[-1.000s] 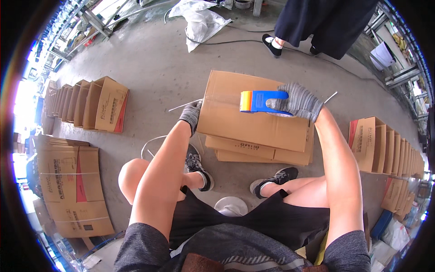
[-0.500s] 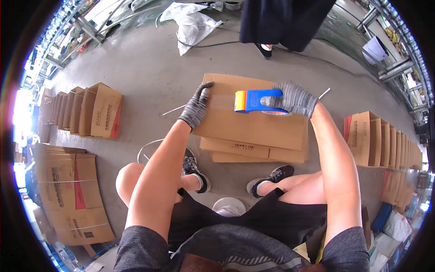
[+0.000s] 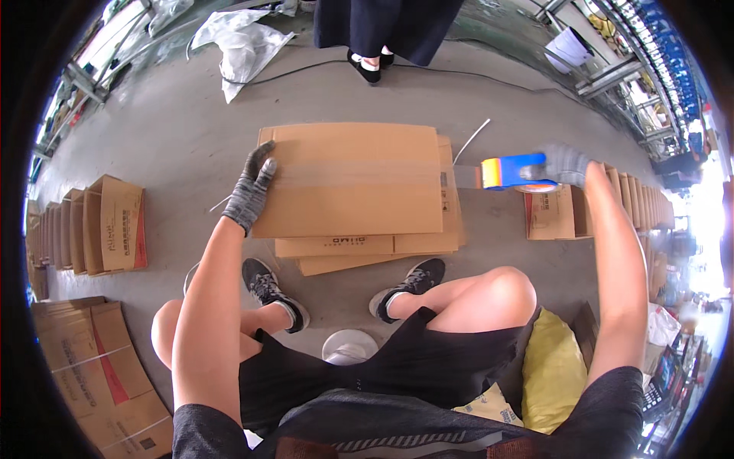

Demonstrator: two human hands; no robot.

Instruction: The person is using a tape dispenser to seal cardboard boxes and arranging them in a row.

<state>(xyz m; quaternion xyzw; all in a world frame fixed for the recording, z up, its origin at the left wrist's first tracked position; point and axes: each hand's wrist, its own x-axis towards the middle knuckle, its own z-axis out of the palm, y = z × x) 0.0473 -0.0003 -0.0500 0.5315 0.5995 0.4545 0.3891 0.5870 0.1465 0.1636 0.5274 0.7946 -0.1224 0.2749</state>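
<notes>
A flat brown cardboard box (image 3: 352, 210) lies on top of more flat cardboard (image 3: 336, 246) on the floor in front of me. My left hand (image 3: 254, 187), in a grey knit glove, grips its left edge, with the thumb on the top face. Off to the right, my gloved right hand (image 3: 566, 164) is closed around a blue tape dispenser (image 3: 514, 171) with a yellow and orange front. Clear packing tape (image 3: 465, 177) stretches from the dispenser back to the box and runs across its top along the middle seam.
Rows of standing open cartons are at left (image 3: 121, 222) and right (image 3: 549, 216). Strapped flat cardboard (image 3: 107, 375) lies lower left. Ahead, a person in a dark garment (image 3: 382, 30) stands near a plastic sheet (image 3: 243, 46) and a floor cable (image 3: 489, 79). A yellow sack (image 3: 552, 367) sits beside my right leg.
My right hand has pulled the tape dispenser rightward past the box's edge, drawing out tape. My left hand still holds the left edge. The whole view has shifted, and the box's top now appears squarer.
</notes>
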